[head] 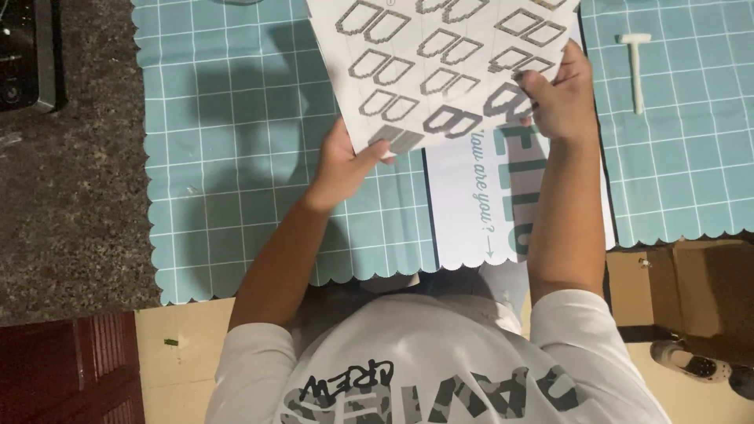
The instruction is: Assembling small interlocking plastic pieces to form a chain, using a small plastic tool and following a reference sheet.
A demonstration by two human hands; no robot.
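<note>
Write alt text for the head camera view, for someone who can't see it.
Two bare hands hold up a white sheet of grey cut-out letter shapes: the left hand grips its lower corner, the right hand its right edge. Below lie a teal gridded cutting mat and a white printed card; a small white T-shaped tool rests on the mat at right.

Home craft corner: gridded teal cutting mat (236,157), white weeding tool (635,67), flattened cardboard (188,353).

One white sticker sheet (440,63), one teal grid mat (236,157), one white T-shaped tool (635,67), one printed card (471,204).
</note>
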